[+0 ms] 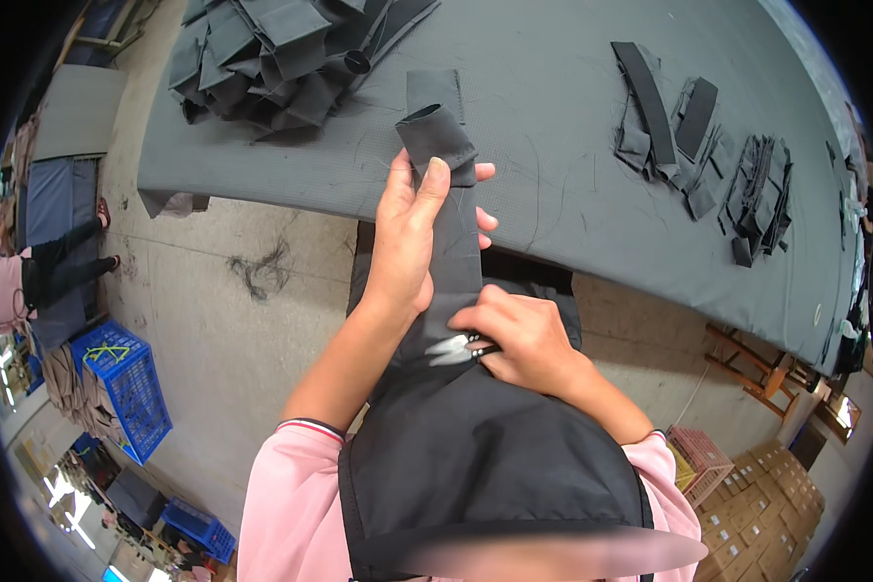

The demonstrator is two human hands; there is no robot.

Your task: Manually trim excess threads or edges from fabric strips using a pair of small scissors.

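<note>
My left hand is closed on a dark grey fabric strip, thumb on top and fingertips showing past its right edge. The strip's upper part is folded over into a loop at the table edge, while its lower end hangs toward my lap. My right hand grips a pair of thread snips with black handles. Their two silvery blades stand apart and point left, over the lower part of the strip. The fingers of my right hand are near the strip's right edge; whether they touch it I cannot tell.
A dark cloth-covered table spreads ahead, strewn with loose threads. At its far left rises a heap of grey fabric pieces; small strip bundles lie on the right. Blue crates, a wooden stool and a person are beyond.
</note>
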